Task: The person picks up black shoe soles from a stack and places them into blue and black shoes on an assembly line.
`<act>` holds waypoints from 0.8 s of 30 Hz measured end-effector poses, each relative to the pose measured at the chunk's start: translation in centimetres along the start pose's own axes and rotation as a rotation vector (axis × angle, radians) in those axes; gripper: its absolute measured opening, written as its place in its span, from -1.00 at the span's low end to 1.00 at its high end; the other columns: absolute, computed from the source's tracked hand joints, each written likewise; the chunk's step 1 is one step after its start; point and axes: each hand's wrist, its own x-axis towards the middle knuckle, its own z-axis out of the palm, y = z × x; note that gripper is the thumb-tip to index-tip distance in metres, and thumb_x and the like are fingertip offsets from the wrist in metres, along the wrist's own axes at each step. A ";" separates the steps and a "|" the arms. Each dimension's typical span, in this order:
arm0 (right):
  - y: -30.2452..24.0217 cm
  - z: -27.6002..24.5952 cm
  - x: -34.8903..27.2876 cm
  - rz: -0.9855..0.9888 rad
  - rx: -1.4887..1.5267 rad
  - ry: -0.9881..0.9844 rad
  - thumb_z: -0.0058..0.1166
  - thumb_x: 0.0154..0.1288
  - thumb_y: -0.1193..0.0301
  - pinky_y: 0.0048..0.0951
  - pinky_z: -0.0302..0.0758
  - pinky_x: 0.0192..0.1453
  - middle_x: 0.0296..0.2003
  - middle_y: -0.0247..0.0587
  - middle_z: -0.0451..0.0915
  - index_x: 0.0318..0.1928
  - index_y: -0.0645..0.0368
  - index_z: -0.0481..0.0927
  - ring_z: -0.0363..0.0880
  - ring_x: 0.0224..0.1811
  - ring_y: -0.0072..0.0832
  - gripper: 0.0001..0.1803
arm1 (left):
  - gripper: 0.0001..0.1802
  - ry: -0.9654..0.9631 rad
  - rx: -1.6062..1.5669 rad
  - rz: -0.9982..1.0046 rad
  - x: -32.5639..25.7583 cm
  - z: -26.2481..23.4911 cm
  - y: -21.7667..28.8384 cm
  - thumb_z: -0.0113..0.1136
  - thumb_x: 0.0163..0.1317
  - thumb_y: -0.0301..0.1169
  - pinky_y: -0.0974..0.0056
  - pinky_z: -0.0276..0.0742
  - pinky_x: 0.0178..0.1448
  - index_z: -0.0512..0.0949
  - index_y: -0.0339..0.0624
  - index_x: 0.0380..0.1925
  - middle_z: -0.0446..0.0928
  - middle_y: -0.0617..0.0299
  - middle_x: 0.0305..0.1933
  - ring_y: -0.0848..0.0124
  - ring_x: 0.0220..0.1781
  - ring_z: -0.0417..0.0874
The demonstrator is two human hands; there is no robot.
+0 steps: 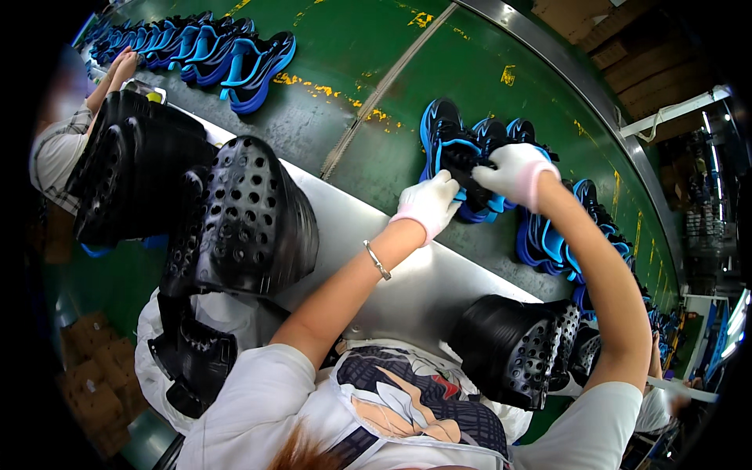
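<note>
We have open room on the flat green worktop (pixel 368 47), left of the shoe. A shiny silver metal edge (pixel 345 227) runs near us. Our black shoe with bright blue trim (pixel 443 125) sits on the worktop, between our white-gloved left hand (pixel 429 204) and right hand (pixel 513 174). Both have bent fingers; we cannot tell what they pinch.

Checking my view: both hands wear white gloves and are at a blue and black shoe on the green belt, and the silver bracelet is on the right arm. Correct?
Not quite: the head view shows the silver bracelet on the left arm. Both the left hand and right hand are white-gloved, at a blue and black shoe on the green belt.
</note>
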 end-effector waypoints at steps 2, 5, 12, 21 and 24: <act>-1.9 1.1 1.5 0.004 -0.146 0.065 -0.01 0.26 0.06 -0.14 0.64 0.05 -0.21 0.15 0.72 -0.19 0.23 0.77 0.72 -0.09 -0.01 -0.51 | -0.62 -0.172 0.075 -0.033 1.7 -0.4 -0.1 0.19 0.30 -0.16 0.03 0.61 0.12 0.62 -0.03 0.05 0.61 0.14 0.10 0.07 0.06 0.66; -3.6 3.3 3.5 0.014 -0.091 0.096 -0.06 0.39 0.19 -0.14 0.60 0.17 -0.02 0.12 0.70 -0.07 0.21 0.75 0.69 0.06 -0.03 -0.57 | -0.54 -0.444 0.129 -0.174 4.1 -0.6 -0.2 0.08 0.32 -0.01 0.09 0.59 0.22 0.63 0.04 0.10 0.65 0.10 0.18 0.10 0.24 0.62; -3.0 6.5 10.4 0.065 0.161 0.296 0.07 0.29 0.32 -0.10 0.64 0.12 -0.04 0.12 0.70 -0.09 0.16 0.77 0.71 0.03 -0.01 -0.69 | -0.65 -0.441 0.162 -0.305 5.5 -0.6 0.3 0.18 0.20 -0.22 0.16 0.63 0.19 0.75 -0.06 -0.08 0.68 0.03 0.12 0.08 0.18 0.68; -3.5 5.8 9.5 -0.069 0.039 0.329 0.17 0.31 0.36 -0.20 0.60 0.21 0.24 -0.05 0.59 0.30 0.13 0.52 0.64 0.23 -0.18 -0.47 | -0.52 -0.394 0.222 -0.154 4.9 -1.2 0.9 0.09 0.28 -0.01 0.09 0.60 0.21 0.66 0.01 0.07 0.67 0.04 0.12 0.06 0.18 0.66; -3.9 7.0 13.1 -0.094 -0.026 0.217 0.24 0.26 0.36 -0.20 0.65 0.11 0.20 -0.13 0.64 0.16 0.04 0.68 0.66 0.19 -0.25 -0.57 | -0.52 -0.391 0.217 -0.227 5.0 -0.8 0.7 0.10 0.31 -0.05 0.12 0.58 0.21 0.62 0.00 0.14 0.65 0.07 0.17 0.05 0.21 0.64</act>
